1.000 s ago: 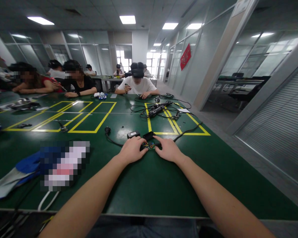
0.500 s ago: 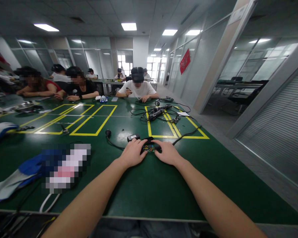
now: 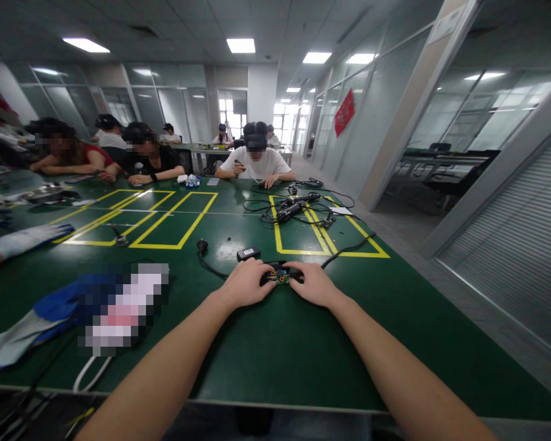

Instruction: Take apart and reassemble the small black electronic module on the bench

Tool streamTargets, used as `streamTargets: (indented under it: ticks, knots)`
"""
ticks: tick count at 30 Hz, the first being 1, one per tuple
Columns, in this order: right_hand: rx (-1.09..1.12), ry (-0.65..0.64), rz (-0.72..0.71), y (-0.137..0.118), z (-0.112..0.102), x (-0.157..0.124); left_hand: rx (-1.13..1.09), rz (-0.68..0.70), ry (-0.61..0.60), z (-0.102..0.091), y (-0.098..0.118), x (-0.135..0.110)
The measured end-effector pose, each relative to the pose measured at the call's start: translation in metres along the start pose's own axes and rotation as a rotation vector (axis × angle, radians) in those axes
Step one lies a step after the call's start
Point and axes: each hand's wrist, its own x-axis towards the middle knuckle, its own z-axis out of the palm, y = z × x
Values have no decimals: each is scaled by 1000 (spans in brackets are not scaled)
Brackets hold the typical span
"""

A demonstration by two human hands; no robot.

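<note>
Between my two hands, on the green table, lies a small green circuit board (image 3: 282,277) with copper-coloured coils, set in the black casing of a power adapter (image 3: 281,265). My left hand (image 3: 245,283) grips its left end, thumb at the near side and fingers over the far side. On the right end, my right hand (image 3: 316,284) holds in the same way. A black cable with a plug (image 3: 202,246) comes out on the left; another black cable (image 3: 346,251) leads off to the right. Just beyond my left fingers rests a black casing piece with a white label (image 3: 248,253).
Tangled black adapters and cables (image 3: 298,207) lie farther back on the right. To the left are a blurred-out pinkish item (image 3: 128,306), a blue and white glove (image 3: 50,312) and a co-worker's gloved hand (image 3: 32,239). Across the table sits a person in white (image 3: 257,162).
The black casing part beyond the board has come down closer against it. At the left, the co-worker's gloved hand has reached farther in over the table. Both my hands keep their grip.
</note>
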Motion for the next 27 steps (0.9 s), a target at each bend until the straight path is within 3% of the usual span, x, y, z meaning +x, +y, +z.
streamTargets:
  ticks: [6,11,17,27]
  knots:
    - [102,93,-27,4,0,-3,-138,20,50,-4,-1,-1]
    - [137,245,-30,10,2,7,-137,-110,159,-2,-6,2]
    - [-5,348,35,20,6,15,-140,-152,175,-1,-14,3]
    - [60,257,58,22,1,13,-98,-98,140,-3,-15,5]
